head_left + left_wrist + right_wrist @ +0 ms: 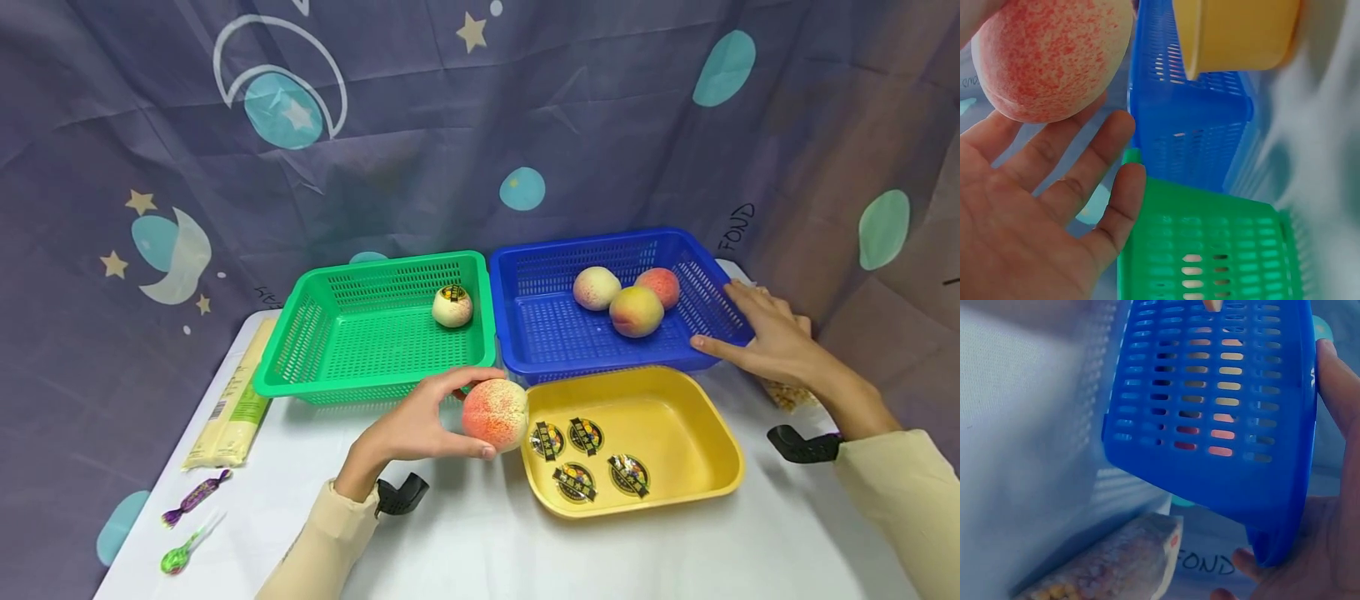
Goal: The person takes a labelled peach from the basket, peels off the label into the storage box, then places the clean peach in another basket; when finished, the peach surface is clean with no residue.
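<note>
My left hand holds a red-and-cream peach between thumb and fingers, beside the left end of a yellow tray. In the left wrist view the peach shows a speckled red side, and the hand's other fingers are spread. Several round black-and-gold stickers lie in the tray. My right hand rests at the right rim of a blue basket, fingers mostly straight. Three peaches sit inside that basket. A green basket contains one peach bearing a sticker.
On the left lie a long pale packet, a purple-wrapped candy and a green lollipop. Right of the blue basket is a clear bag of small pieces. A dark patterned cloth hangs behind the white table.
</note>
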A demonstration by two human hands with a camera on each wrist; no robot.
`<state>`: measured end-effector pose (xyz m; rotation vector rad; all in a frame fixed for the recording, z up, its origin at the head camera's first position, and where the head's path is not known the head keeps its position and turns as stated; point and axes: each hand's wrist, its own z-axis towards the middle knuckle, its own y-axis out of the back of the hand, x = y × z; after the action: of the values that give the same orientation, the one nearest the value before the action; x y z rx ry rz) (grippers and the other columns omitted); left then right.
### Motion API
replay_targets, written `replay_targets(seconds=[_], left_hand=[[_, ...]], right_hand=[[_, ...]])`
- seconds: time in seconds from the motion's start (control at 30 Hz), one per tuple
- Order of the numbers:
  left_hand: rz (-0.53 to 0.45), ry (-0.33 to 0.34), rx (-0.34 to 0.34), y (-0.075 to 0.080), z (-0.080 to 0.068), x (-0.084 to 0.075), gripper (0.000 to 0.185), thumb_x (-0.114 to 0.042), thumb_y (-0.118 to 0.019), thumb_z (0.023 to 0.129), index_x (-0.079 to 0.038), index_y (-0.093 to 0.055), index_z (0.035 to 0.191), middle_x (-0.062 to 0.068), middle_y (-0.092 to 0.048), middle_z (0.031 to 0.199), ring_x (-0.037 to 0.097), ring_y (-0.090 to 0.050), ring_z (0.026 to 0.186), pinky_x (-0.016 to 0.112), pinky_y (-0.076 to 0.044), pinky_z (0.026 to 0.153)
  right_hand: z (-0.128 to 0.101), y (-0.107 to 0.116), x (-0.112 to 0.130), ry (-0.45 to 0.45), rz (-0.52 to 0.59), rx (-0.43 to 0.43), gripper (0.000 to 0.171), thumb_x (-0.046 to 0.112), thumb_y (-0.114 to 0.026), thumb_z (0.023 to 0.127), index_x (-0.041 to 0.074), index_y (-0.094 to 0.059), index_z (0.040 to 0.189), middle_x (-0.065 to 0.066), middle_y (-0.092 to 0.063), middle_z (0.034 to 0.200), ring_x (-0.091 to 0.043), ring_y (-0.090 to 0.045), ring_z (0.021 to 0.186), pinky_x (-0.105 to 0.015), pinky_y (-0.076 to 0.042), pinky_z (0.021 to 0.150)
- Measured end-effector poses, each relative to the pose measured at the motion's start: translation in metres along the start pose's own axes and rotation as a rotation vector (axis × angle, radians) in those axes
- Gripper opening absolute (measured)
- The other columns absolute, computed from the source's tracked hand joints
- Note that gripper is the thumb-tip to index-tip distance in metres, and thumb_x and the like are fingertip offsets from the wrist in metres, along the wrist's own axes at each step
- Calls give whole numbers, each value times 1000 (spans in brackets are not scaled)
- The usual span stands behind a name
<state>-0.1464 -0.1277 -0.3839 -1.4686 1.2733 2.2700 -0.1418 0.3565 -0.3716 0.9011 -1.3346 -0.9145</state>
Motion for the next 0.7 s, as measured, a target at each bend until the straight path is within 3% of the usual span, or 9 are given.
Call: replay_targets(seconds=[0.4, 0.7], left_hand=[[36, -64, -11, 9, 45, -16, 79, -28, -92, 74, -30, -56, 144, -12, -60, 142, 8, -55, 125, 42, -51, 99], [90, -102, 34, 12, 90, -30, 80, -33, -90, 76, -25, -54, 147, -8, -60, 141, 10, -55, 121, 35, -51, 98]], right_hand=[[0, -4, -2, -19, 27, 18, 105, 60, -56, 95, 1, -1, 162, -27, 4, 169, -63, 0, 148, -76, -16, 97], [-2, -8, -7, -7, 67, -5, 104, 56, -58, 95, 2, -1, 163, -25, 5, 169, -60, 7, 150, -82, -10, 102]])
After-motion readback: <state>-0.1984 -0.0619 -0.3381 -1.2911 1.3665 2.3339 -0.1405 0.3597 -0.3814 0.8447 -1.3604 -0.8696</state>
